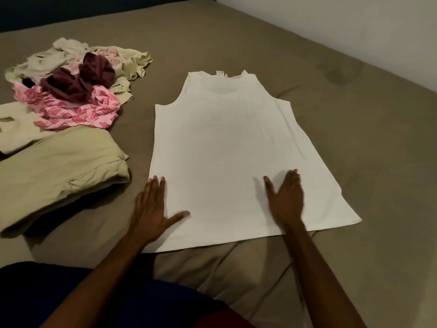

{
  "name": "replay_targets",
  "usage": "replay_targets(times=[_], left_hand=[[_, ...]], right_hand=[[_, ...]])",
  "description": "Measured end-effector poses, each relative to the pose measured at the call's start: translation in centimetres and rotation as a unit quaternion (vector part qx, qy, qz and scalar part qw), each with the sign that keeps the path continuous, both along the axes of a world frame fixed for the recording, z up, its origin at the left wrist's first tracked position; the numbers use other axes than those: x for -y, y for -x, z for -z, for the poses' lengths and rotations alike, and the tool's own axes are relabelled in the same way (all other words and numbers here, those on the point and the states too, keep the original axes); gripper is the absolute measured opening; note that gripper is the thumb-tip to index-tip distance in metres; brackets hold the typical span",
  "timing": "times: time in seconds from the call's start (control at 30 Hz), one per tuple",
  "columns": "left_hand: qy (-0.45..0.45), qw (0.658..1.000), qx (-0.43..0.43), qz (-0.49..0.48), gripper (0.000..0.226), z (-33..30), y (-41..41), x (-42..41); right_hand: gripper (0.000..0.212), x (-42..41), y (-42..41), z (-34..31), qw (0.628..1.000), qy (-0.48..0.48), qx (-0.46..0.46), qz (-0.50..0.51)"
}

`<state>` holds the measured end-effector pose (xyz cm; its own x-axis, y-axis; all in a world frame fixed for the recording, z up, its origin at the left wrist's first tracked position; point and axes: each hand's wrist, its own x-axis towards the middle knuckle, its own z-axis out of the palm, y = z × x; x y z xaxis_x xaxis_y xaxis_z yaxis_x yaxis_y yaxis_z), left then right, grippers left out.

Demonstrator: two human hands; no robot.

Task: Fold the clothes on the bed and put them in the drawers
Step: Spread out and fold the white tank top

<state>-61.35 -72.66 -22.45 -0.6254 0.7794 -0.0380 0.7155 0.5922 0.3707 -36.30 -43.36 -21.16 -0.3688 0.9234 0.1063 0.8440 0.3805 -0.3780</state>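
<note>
White tank top (227,147) lies flat mid-bed (354,138). My left hand (151,207) and right hand (285,197) press it, fingers straight, gripping nothing. I'd smooth outward before folding, imo.

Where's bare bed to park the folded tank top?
Free: the sheet right of the white tank top up to the wall, and the strip beyond its neckline. Crowded: left side, with the clothes pile and beige folded garment. Both hands, left hand and right hand, lie on the hem.
</note>
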Motion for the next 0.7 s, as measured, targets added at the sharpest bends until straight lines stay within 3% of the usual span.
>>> replay_targets(times=[0.1,0.23,0.37,0.47,0.53,0.63,0.7], left_hand=[[-0.046,0.994,0.042,-0.088,0.130,-0.6,0.8,0.6],[-0.037,0.981,0.037,-0.186,0.116,-1.4,0.5,1.5],[-0.100,0.949,0.076,-0.289,0.052,-2.1,0.2,1.6],[-0.122,0.917,0.162,-0.343,0.033,-2.4,0.9,2.4],[-0.131,0.906,0.201,-0.348,0.026,-2.3,1.3,3.0],[-0.141,0.906,0.214,-0.338,0.013,-2.4,1.4,3.1],[-0.156,0.897,0.218,-0.352,0.012,-2.4,1.3,3.3]], right_hand=[[0.101,2.3,2.0,1.6,0.997,-0.025,0.042,-0.061],[0.107,-0.8,-1.1,3.1,0.995,-0.065,0.068,-0.039],[0.107,-2.0,-0.5,2.4,0.997,-0.041,0.046,-0.051],[0.091,0.6,5.5,2.0,0.986,-0.067,-0.008,-0.152],[0.089,3.0,11.3,1.9,0.975,-0.032,-0.037,-0.215],[0.084,6.2,20.9,1.1,0.955,-0.006,-0.047,-0.291],[0.070,8.0,27.2,0.0,0.951,-0.019,-0.041,-0.304]])
